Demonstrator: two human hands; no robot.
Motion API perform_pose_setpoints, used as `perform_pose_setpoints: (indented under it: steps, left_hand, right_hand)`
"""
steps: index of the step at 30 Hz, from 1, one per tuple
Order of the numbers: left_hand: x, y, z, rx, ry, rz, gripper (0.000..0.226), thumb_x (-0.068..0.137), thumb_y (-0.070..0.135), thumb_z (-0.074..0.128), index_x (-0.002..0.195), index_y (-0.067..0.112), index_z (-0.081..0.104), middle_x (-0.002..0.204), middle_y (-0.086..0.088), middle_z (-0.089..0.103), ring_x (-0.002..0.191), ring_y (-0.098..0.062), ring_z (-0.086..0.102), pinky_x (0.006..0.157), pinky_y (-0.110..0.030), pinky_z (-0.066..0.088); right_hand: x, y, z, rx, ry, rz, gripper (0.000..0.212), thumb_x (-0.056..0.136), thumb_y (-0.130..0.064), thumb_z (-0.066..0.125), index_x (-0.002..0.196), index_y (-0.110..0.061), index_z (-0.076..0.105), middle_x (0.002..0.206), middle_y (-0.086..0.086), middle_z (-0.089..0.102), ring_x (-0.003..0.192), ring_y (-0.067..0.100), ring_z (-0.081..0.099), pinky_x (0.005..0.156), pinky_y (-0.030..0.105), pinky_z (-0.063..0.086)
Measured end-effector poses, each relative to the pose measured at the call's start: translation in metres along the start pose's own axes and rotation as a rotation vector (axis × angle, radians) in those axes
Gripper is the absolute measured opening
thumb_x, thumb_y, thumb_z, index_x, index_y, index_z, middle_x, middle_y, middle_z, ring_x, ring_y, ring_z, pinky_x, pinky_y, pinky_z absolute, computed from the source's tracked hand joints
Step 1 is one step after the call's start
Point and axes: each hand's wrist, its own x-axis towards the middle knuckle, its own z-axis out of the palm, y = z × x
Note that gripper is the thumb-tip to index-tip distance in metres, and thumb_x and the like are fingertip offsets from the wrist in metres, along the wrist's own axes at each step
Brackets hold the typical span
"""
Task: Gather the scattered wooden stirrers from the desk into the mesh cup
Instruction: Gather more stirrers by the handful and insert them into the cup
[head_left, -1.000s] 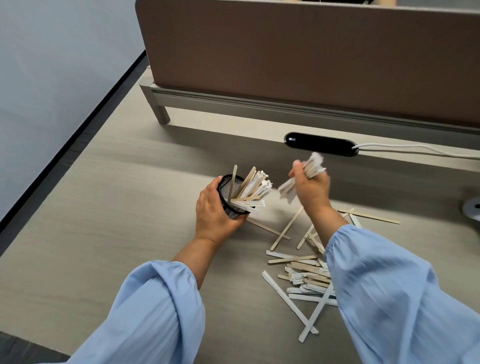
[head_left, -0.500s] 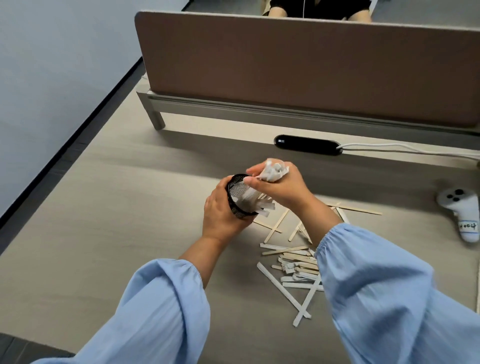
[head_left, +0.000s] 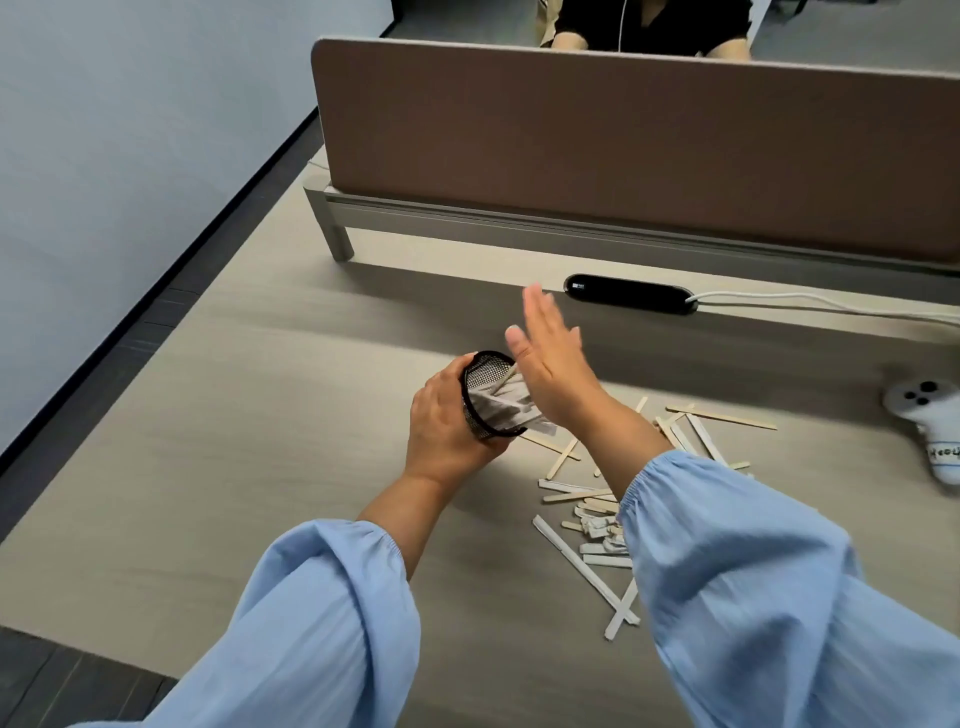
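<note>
Left hand (head_left: 447, 421) with fingers wrapped round tilted mesh cup (head_left: 485, 395) of stirrers, right hand (head_left: 553, 364) flat, fingers straight at its mouth, loose stirrers (head_left: 597, 512) scattered on surface (head_left: 260, 415) below right arm

R hand (head_left: 550, 374) blurred, finger edges smeared; its heel covers mesh cup (head_left: 474, 415) mouth at 3 o'clock. In-cup stirrers (head_left: 501, 408) a grey blur, count n/a. L hand (head_left: 447, 421) hides cup's near wall. R sleeve (head_left: 753, 571) covers the loose pile (head_left: 587, 499) at its 3 o'clock side. Controller (head_left: 930, 415) at 3 o'clock cut by frame edge, label unreadable. Person (head_left: 649, 26) at 12 cut off, partly behind divider (head_left: 623, 140).
</note>
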Motion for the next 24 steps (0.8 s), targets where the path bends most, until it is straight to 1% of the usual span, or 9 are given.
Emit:
perform_pose_setpoints:
  steps: [2,6,8,10,11,14,16,19,24]
  left_hand:
    - [0.0,-0.003,-0.001,0.041,0.009,0.024,0.086,0.051,0.042,0.079,0.125,0.011,0.044,0.119,-0.007,0.059,0.109,-0.023,0.051,0.094,-0.031,0.034]
    - [-0.001,-0.008,-0.012,-0.006,-0.001,-0.035,0.083,0.052,0.042,0.072,0.124,0.011,0.046,0.119,-0.007,0.058,0.109,-0.027,0.053,0.096,-0.039,0.039]
    - [-0.004,-0.019,-0.016,-0.041,0.007,-0.067,0.084,0.051,0.044,0.069,0.125,0.011,0.044,0.12,-0.008,0.057,0.11,-0.029,0.053,0.096,-0.044,0.041]
    - [-0.007,-0.027,-0.02,-0.061,0.009,-0.126,0.088,0.051,0.035,0.078,0.127,0.009,0.042,0.123,-0.01,0.056,0.112,-0.03,0.052,0.097,-0.047,0.04]
    - [-0.008,-0.03,-0.021,-0.061,0.01,-0.15,0.09,0.051,0.029,0.082,0.128,0.009,0.041,0.125,-0.01,0.054,0.114,-0.03,0.051,0.097,-0.048,0.04]
    - [-0.011,-0.037,-0.021,-0.063,0.015,-0.175,0.093,0.051,0.027,0.084,0.13,0.009,0.038,0.127,-0.011,0.052,0.116,-0.03,0.049,0.099,-0.048,0.039]
    - [-0.012,-0.041,-0.021,-0.075,0.008,-0.193,0.094,0.051,0.026,0.085,0.131,0.009,0.038,0.128,-0.012,0.052,0.117,-0.03,0.049,0.099,-0.048,0.038]
    - [-0.011,-0.047,-0.021,-0.083,0.004,-0.202,0.093,0.051,0.028,0.084,0.13,0.011,0.037,0.127,-0.011,0.052,0.116,-0.03,0.049,0.099,-0.049,0.039]
    - [-0.002,-0.051,-0.022,-0.08,0.009,-0.181,0.093,0.053,0.024,0.086,0.13,0.008,0.037,0.127,-0.013,0.052,0.116,-0.031,0.048,0.1,-0.049,0.038]
  right_hand:
    - [0.0,-0.002,0.007,-0.058,-0.076,0.025,0.056,0.1,-0.038,0.02,0.15,-0.015,0.006,0.161,-0.001,-0.001,0.148,0.014,-0.007,0.118,0.046,-0.006]
    - [0.004,-0.003,0.011,0.495,0.108,0.042,0.052,0.101,-0.029,0.023,0.149,-0.012,0.012,0.159,0.003,0.011,0.147,0.013,0.007,0.122,0.035,0.004]
    - [0.007,0.006,0.012,0.613,0.234,0.109,0.052,0.099,-0.028,0.026,0.147,-0.011,0.021,0.156,0.006,0.023,0.145,0.016,0.021,0.12,0.032,0.015]
    - [0.01,0.024,0.014,0.473,0.373,0.226,0.042,0.097,-0.014,0.033,0.139,-0.009,0.04,0.144,0.01,0.045,0.134,0.022,0.042,0.112,0.031,0.029]
    - [0.01,0.034,0.015,0.344,0.361,0.279,0.039,0.094,-0.005,0.037,0.131,-0.009,0.049,0.135,0.012,0.054,0.125,0.026,0.05,0.105,0.031,0.036]
    - [0.001,0.066,0.028,-0.102,-0.023,0.414,0.052,0.082,0.011,0.04,0.124,-0.016,0.058,0.132,0.009,0.057,0.119,0.028,0.054,0.097,0.031,0.043]
    - [-0.009,0.084,0.038,-0.319,-0.152,0.46,0.049,0.083,0.004,0.044,0.123,-0.02,0.059,0.135,0.009,0.053,0.124,0.031,0.049,0.1,0.035,0.043]
    - [-0.019,0.099,0.047,-0.435,-0.136,0.486,0.032,0.085,-0.013,0.051,0.114,-0.016,0.064,0.125,0.012,0.056,0.115,0.034,0.051,0.091,0.035,0.044]
    - [-0.021,0.093,0.053,-0.678,-0.137,0.267,0.022,0.091,-0.022,0.053,0.108,-0.017,0.066,0.118,0.005,0.06,0.115,0.029,0.046,0.088,0.035,0.04]
